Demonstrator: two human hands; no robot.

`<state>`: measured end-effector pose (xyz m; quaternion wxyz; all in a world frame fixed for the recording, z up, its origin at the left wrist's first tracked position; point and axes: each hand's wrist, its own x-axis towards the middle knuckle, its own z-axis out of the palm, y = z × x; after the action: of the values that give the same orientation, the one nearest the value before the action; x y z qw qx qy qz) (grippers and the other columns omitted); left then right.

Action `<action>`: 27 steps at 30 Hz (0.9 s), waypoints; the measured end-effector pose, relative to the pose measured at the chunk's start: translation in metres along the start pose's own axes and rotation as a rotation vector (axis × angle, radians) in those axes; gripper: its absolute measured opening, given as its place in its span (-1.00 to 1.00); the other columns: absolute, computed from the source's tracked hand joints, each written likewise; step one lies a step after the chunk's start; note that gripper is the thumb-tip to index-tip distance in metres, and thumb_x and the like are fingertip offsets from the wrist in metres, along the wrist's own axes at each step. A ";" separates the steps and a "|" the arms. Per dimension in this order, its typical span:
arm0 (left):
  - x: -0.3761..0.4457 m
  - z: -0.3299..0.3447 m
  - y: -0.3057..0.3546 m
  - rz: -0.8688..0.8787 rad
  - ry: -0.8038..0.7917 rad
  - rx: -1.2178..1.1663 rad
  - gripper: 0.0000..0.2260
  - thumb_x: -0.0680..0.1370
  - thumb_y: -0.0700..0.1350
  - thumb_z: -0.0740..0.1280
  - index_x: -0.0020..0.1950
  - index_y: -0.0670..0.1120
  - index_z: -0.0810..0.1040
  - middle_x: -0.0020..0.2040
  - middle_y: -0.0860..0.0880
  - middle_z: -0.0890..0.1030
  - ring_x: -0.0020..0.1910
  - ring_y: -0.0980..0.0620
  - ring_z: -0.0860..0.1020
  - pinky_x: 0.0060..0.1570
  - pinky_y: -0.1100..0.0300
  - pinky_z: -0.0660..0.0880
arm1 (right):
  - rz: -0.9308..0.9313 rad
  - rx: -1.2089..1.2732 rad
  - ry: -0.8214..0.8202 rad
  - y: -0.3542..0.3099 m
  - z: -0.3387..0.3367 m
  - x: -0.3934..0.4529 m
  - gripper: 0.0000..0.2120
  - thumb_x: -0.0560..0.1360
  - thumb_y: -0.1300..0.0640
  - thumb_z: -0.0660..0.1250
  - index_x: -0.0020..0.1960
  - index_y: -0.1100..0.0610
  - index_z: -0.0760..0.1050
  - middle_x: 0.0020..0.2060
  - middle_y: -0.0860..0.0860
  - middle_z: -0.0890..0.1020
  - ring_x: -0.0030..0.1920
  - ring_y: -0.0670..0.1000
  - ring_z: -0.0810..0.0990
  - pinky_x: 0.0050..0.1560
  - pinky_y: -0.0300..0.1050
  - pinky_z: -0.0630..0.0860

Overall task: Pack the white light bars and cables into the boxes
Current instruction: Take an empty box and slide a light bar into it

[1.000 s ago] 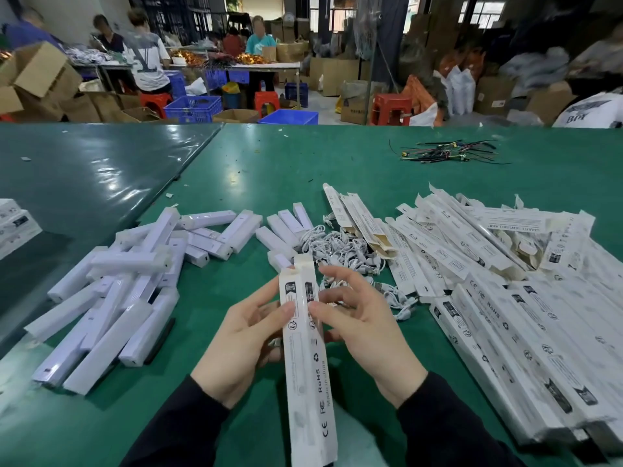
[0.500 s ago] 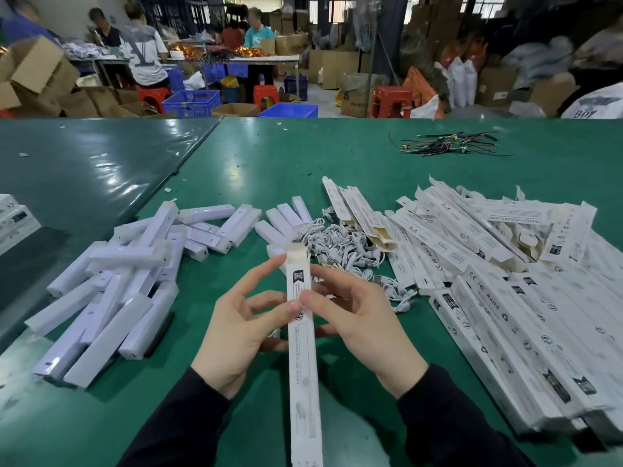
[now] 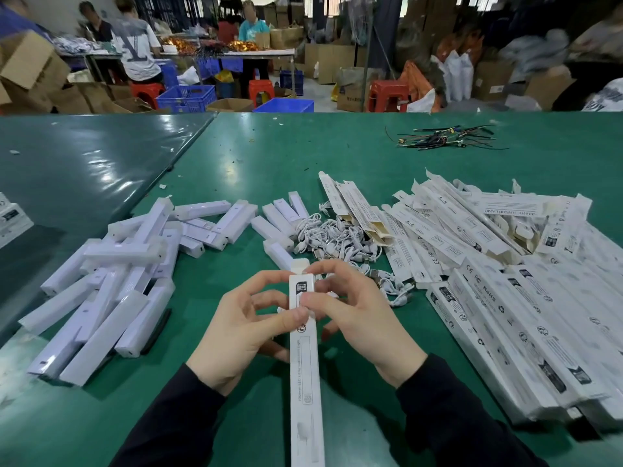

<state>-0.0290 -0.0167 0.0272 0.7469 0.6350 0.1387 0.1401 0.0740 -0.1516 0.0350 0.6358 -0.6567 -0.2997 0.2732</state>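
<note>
A long narrow white box (image 3: 305,375) stands lengthwise in front of me, its far end flap raised. My left hand (image 3: 236,335) pinches its upper part from the left, thumb on the printed face. My right hand (image 3: 360,318) grips the same end from the right, fingers curled near the flap. White light bars (image 3: 111,281) lie heaped at the left. A tangle of white cables (image 3: 337,242) sits just beyond my hands. Flat and filled white boxes (image 3: 499,298) are piled at the right.
The green table (image 3: 276,156) stretches ahead, with a bundle of dark wires (image 3: 445,141) far right. More white boxes (image 3: 10,217) sit at the left edge. Beyond the table are people, cardboard cartons, blue crates (image 3: 185,97) and red stools.
The box has turned in my hands from its wide printed face to a narrower side. Both hands have closed in nearer its far end by the flap.
</note>
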 end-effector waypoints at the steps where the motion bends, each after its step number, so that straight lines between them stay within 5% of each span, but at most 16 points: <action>1: 0.000 -0.001 0.000 0.002 0.000 -0.008 -0.65 0.31 -0.19 0.53 0.07 -0.02 0.62 -0.13 -0.25 0.61 -0.34 -0.07 0.64 -0.51 0.20 0.50 | 0.027 0.019 0.010 0.001 -0.001 0.000 -0.73 0.47 0.20 0.45 0.11 -0.03 0.51 -0.14 0.04 0.64 -0.23 -0.04 0.63 -0.22 -0.18 0.49; 8: -0.001 -0.002 0.001 0.020 -0.048 -0.017 -0.49 0.24 -0.09 0.57 0.18 0.03 0.61 0.06 -0.27 0.63 -0.21 -0.16 0.67 -0.38 0.05 0.60 | 0.036 0.061 -0.007 -0.003 -0.004 0.001 -0.60 0.43 0.22 0.50 0.19 0.03 0.46 -0.10 0.01 0.67 -0.27 -0.03 0.63 -0.32 -0.27 0.46; 13: -0.003 0.001 0.000 0.002 -0.092 -0.006 -0.57 0.24 -0.13 0.56 0.09 -0.08 0.64 0.10 -0.33 0.56 -0.24 -0.17 0.64 -0.42 0.12 0.54 | 0.128 0.112 0.011 -0.005 -0.005 0.001 -0.79 0.52 0.05 0.39 0.13 0.06 0.57 -0.13 0.04 0.68 -0.29 -0.04 0.59 -0.31 -0.21 0.46; 19: -0.004 0.006 -0.001 -0.057 -0.161 0.058 -0.70 0.33 -0.23 0.51 0.04 -0.08 0.65 0.03 -0.30 0.57 -0.30 -0.10 0.64 -0.47 0.13 0.54 | 0.224 0.151 0.105 -0.003 -0.008 0.003 -0.71 0.55 -0.08 0.31 0.01 0.10 0.67 -0.17 0.01 0.72 -0.27 -0.10 0.61 -0.31 -0.28 0.48; 27: -0.002 0.008 -0.002 -0.045 -0.058 0.032 -0.45 0.18 -0.11 0.59 0.10 -0.07 0.48 -0.13 -0.20 0.63 -0.36 -0.11 0.60 -0.53 0.15 0.49 | 0.166 0.196 0.078 -0.001 -0.009 0.003 -0.86 0.49 0.19 0.40 -0.02 0.16 0.71 -0.14 0.09 0.74 -0.19 -0.08 0.65 -0.10 -0.18 0.54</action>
<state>-0.0278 -0.0249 0.0261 0.7432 0.6475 0.1336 0.1025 0.0826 -0.1561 0.0361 0.6834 -0.6242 -0.1913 0.3268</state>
